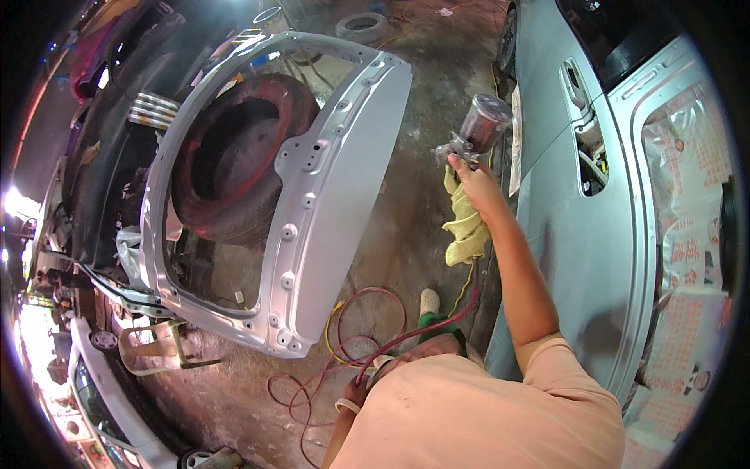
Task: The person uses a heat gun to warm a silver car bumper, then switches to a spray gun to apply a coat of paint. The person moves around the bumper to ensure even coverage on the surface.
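Note:
My right hand is closed around a spray gun with a metal cup on top, held out ahead at the right of centre. A yellow cloth hangs wrapped about the gun's lower part. From below it a red air hose runs back to my left hand, low by my body and closed on the hose, its fingers partly hidden. Left of the gun, apart from it, stands a silver-grey car tailgate with an open window frame.
A grey car body lines the right side, its opening masked with printed sheets. Behind the tailgate frame are large tyres. Hose loops lie on the floor near my foot. A plastic chair and a white car are at lower left.

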`<state>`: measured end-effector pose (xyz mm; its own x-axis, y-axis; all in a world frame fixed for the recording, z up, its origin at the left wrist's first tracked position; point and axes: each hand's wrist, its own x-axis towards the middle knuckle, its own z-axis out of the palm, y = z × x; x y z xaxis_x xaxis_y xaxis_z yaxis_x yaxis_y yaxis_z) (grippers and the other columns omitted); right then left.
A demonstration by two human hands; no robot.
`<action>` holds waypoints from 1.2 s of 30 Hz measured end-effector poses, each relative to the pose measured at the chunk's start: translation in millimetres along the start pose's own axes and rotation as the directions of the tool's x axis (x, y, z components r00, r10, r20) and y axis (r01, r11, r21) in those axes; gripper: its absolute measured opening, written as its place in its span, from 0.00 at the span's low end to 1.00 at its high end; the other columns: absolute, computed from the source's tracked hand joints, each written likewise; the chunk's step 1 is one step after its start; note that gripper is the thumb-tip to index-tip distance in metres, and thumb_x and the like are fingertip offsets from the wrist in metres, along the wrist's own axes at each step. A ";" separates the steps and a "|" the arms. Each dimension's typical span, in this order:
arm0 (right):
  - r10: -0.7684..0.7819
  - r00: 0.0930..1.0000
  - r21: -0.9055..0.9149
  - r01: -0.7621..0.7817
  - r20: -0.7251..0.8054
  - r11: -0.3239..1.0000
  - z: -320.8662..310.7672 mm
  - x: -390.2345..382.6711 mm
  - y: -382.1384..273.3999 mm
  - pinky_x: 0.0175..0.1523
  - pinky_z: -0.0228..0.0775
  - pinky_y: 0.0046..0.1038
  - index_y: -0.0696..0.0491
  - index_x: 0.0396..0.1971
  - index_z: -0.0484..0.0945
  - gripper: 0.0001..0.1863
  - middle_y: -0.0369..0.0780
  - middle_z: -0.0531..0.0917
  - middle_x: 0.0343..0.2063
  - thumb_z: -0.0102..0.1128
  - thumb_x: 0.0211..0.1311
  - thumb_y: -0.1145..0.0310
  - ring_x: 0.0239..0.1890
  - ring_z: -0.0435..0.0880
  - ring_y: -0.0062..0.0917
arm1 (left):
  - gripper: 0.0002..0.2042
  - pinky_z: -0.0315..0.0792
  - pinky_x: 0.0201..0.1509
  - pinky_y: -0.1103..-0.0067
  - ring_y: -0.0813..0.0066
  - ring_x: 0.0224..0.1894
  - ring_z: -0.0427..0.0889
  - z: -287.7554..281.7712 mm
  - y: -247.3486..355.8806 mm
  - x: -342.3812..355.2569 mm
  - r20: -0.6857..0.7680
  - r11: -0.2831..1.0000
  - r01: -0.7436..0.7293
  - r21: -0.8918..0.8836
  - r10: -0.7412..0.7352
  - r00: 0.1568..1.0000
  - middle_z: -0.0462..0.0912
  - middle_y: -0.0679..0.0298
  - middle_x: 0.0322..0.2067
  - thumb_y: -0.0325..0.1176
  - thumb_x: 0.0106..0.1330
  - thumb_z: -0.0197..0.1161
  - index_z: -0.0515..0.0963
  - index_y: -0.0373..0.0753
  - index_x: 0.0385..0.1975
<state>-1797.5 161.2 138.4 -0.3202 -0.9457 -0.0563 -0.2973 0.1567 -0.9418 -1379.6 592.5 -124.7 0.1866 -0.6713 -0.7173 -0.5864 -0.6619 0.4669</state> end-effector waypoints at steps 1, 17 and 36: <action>0.002 1.000 -0.026 -0.002 -0.022 1.000 6.2 14.7 -2.1 0.62 0.67 0.35 0.55 0.54 0.81 0.32 0.46 0.85 0.50 0.58 0.69 0.40 0.56 0.81 0.38 | 0.21 0.75 0.48 0.63 0.49 0.43 0.85 0.7 10.5 3.6 0.011 1.000 0.004 -0.023 -0.003 1.000 0.86 0.47 0.36 0.51 0.72 0.55 0.83 0.40 0.49; 0.042 0.999 -0.006 -0.042 0.019 0.999 -26.3 160.3 7.6 0.57 0.69 0.35 0.53 0.55 0.81 0.31 0.43 0.86 0.47 0.60 0.68 0.41 0.49 0.82 0.35 | 0.19 0.77 0.49 0.62 0.48 0.48 0.86 47.6 63.6 50.4 -0.138 0.970 -0.033 -0.240 0.000 0.990 0.86 0.45 0.40 0.49 0.74 0.56 0.83 0.41 0.50; -0.139 0.975 0.164 0.110 0.176 0.980 -21.7 301.3 -11.9 0.33 0.76 0.29 0.55 0.46 0.81 0.29 0.35 0.83 0.33 0.63 0.66 0.41 0.28 0.80 0.20 | 0.21 0.78 0.43 0.65 0.52 0.41 0.87 61.8 147.7 72.1 -0.097 0.972 -0.137 -0.190 0.120 0.988 0.87 0.47 0.36 0.52 0.73 0.56 0.83 0.44 0.53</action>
<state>-1909.9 -119.4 139.8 -0.1127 -0.9935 0.0178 -0.1790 0.0027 -0.9838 -1501.4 466.9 -139.4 0.1904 -0.7750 -0.6026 -0.4463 -0.6151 0.6500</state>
